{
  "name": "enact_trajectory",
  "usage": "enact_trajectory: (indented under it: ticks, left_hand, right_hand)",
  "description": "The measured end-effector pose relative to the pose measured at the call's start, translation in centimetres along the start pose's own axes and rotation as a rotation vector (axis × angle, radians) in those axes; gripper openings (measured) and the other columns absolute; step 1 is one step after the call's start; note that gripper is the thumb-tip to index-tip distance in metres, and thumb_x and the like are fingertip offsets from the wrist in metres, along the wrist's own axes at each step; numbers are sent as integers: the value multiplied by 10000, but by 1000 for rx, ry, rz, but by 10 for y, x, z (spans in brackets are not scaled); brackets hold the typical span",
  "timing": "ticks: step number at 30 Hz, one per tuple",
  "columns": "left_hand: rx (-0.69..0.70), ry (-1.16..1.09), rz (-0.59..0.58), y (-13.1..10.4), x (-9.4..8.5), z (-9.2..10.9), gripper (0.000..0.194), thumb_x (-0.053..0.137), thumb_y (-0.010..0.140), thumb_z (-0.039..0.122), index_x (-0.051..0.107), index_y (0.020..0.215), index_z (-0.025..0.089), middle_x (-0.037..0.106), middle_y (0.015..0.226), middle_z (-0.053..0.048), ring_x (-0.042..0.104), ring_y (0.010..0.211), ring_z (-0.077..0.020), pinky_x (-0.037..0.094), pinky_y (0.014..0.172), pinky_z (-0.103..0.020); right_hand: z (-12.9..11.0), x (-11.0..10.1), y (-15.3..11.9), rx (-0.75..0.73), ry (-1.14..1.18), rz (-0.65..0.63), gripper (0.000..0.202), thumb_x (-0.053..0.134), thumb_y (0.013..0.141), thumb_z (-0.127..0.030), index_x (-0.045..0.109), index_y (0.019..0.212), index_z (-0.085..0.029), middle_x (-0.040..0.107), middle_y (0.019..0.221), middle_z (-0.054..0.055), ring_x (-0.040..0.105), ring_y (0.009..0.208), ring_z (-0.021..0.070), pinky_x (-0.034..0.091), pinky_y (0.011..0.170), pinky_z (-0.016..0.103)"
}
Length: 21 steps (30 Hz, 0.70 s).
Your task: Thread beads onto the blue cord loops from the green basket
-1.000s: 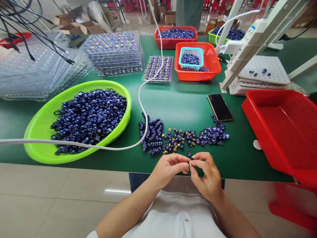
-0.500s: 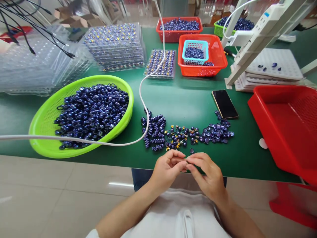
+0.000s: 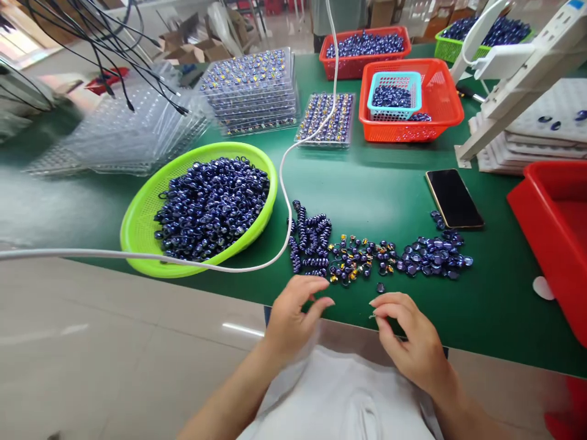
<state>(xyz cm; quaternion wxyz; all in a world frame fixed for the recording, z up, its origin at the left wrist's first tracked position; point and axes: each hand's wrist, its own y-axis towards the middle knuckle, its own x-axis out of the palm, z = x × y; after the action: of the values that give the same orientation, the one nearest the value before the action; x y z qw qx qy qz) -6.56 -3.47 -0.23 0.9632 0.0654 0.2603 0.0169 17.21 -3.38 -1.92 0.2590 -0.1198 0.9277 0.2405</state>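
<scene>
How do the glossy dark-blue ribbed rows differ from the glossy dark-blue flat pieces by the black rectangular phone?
Arrangement: the ribbed rows form tight lines; the flat pieces lie loosely heaped.
Look: the ribbed rows read as ridged strips; the flat pieces as separate, broad-faced bits.
Place: the ribbed rows sit nearer the lime-green round basket; the flat pieces sit by the phone.
Shared: shiny, dark blue, on the green tabletop.
</scene>
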Motion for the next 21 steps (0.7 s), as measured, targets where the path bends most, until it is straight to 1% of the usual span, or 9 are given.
enact_trajectory:
  ticks: [1,3,5,7,10,13,16,19,21]
  left_hand:
    - [67,109,37,3,-7,-7,222,676,868,209,690,1089,216,720,1113,-105,683,976,-232,591,788,-356]
    - [163,289,31,9,-16,-21,274,629,892,168,662,1160,218,702,1172,-108,655,1058,-250,579,865,-404]
    - [234,400,-17,14,-19,-31,265,585,910,131,656,1156,195,718,1114,-106,655,1029,-245,571,887,-416]
    - [287,464,-47,17,-19,-35,231,559,921,119,660,1122,172,728,1035,-107,658,963,-235,577,858,-399]
    - [338,551,-38,19,-18,-35,188,560,932,153,656,1094,156,725,971,-111,654,908,-240,580,807,-391]
    - [358,625,-34,21,-19,-34,156,582,929,193,654,1055,137,719,897,-106,653,850,-249,577,754,-392]
    - [342,673,-57,23,-20,-32,116,589,911,170,666,989,133,708,862,-100,653,831,-251,571,730,-379]
    - [333,676,-60,24,-20,-32,102,591,893,145,683,935,137,692,853,-93,657,835,-243,565,727,-355]
    - [326,657,-29,25,-20,-32,116,589,892,147,695,938,132,676,848,-88,657,800,-224,558,706,-333]
  right_hand:
    - [1,0,0,18,1,-2,220,549,862,-31,570,991,-208,649,993,78,630,954,220,518,811,408]
    - [2,0,1,25,9,-10,207,542,866,-33,562,978,-206,644,977,71,628,946,214,513,816,403]
    - [1,3,3,8,24,-19,213,537,866,-27,558,981,-205,643,968,65,628,944,209,507,842,408]
    - [0,6,5,-10,40,-21,223,536,863,-22,555,989,-205,643,964,63,627,945,206,501,868,417]
    - [-3,9,6,-16,53,-17,235,535,857,-15,551,995,-204,642,955,62,625,939,204,496,874,419]
    - [-4,9,5,-12,66,-25,242,534,852,-10,546,993,-206,640,949,62,624,927,204,496,852,411]
    - [-3,8,5,-12,76,-31,243,534,849,-7,541,983,-209,641,941,59,624,917,203,494,839,407]
    - [-3,8,5,-20,78,-34,253,531,845,-2,541,987,-211,644,935,56,626,914,202,492,841,405]
    - [-3,8,6,-24,79,-33,257,533,844,-3,542,991,-213,647,934,54,627,916,202,493,845,403]
